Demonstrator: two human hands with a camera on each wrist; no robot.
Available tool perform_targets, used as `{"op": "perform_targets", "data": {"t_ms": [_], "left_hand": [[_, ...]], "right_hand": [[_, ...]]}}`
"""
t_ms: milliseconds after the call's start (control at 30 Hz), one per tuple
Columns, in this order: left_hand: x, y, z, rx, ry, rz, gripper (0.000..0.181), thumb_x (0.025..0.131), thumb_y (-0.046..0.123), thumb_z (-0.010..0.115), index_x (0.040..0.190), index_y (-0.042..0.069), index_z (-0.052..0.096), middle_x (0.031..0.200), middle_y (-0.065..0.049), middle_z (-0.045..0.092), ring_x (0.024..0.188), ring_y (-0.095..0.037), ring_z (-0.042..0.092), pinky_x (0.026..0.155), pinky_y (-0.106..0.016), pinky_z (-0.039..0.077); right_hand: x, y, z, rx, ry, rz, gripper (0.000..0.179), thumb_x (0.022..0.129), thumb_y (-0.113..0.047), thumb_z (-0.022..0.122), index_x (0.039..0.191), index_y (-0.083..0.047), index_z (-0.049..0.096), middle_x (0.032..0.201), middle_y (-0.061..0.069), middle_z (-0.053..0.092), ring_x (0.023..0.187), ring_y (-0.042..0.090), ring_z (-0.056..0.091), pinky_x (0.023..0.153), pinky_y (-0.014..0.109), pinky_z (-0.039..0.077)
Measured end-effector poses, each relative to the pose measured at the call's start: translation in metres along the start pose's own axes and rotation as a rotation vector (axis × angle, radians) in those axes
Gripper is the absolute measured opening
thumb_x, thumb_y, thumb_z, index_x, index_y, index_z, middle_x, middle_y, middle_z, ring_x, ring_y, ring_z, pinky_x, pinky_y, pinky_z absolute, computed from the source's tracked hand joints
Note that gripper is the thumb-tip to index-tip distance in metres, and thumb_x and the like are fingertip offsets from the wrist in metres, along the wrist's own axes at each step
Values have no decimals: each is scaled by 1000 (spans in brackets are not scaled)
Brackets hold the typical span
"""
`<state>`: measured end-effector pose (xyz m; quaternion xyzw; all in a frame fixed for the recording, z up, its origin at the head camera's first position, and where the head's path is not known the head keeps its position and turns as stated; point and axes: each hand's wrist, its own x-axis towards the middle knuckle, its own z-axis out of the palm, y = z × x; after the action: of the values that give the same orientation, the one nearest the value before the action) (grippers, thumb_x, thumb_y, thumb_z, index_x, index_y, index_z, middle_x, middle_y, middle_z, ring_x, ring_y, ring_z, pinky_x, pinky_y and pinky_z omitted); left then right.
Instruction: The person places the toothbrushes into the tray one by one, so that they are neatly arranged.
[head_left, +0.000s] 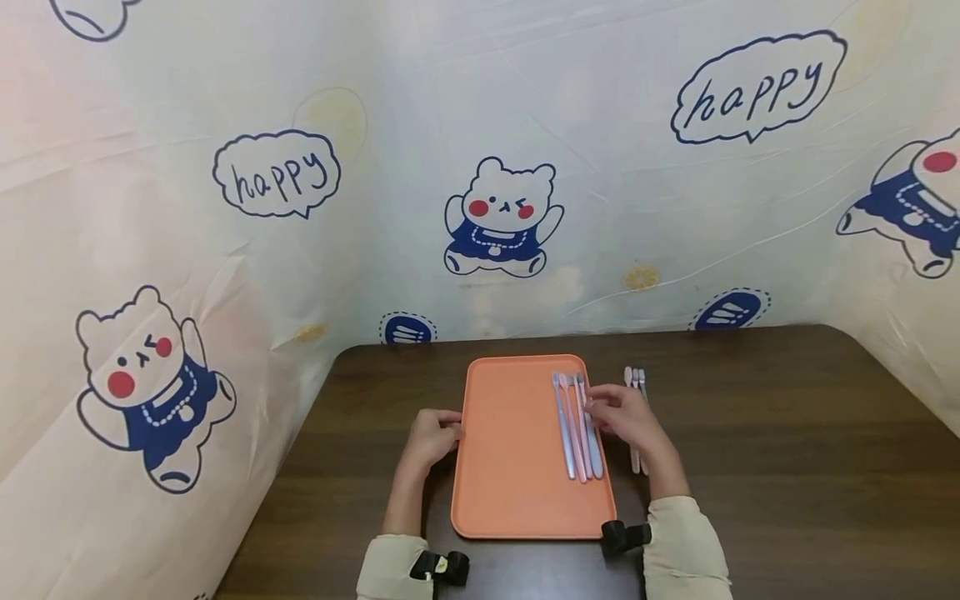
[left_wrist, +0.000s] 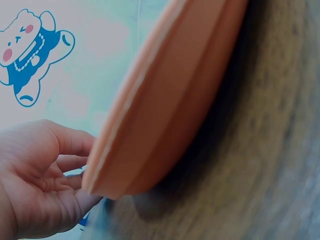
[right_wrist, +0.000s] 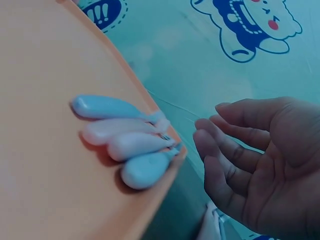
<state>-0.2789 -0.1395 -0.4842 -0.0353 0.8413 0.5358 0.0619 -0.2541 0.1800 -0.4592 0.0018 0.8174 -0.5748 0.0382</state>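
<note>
Dk brown wood-grain worktop (head_left: 787, 450); behind it, pale sheet (head_left: 405, 242) w/ blue & red bear prints (head_left: 501, 221) & "happy" speech bubbles (head_left: 277, 175).

the word "happy" is printed twice in dark blue, handwritten-style lettering on the pale backdrop (head_left: 420, 100), as seen in the head view. one "happy" is framed by a left speech bubble (head_left: 276, 175); the other, set higher and slanted upward, is enclosed by a right speech bubble (head_left: 759, 87). white strokes resembling exclamation marks are carried by a left blue oval (head_left: 407, 328) and a right blue oval (head_left: 729, 310), both ringed with dashes; such strokes are also shown at the top of the right wrist view.
</note>
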Motion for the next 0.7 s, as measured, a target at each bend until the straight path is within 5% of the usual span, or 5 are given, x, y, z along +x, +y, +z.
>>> {"op": "perform_targets", "data": {"t_ms": [333,700], "left_hand": [[-1,0,-1,-1,9,-4,30,92,-1,58,117,-10,70,108,-24,72,85,-16,69,74,-32,62],[0,0,-1,4,14,8,28,91,-2,58,114,-11,71,107,-25,73,84,-18,70,74,-35,62]], "right_hand": [[-8,0,-19,-135,69,6,38,98,-10,59,130,11,60,114,30,70,82,18,71,75,35,60],[-12,10,-35,-312,196,107,41,99,-17,58,133,6,61,121,28,67,98,31,68,77,36,58]]}}
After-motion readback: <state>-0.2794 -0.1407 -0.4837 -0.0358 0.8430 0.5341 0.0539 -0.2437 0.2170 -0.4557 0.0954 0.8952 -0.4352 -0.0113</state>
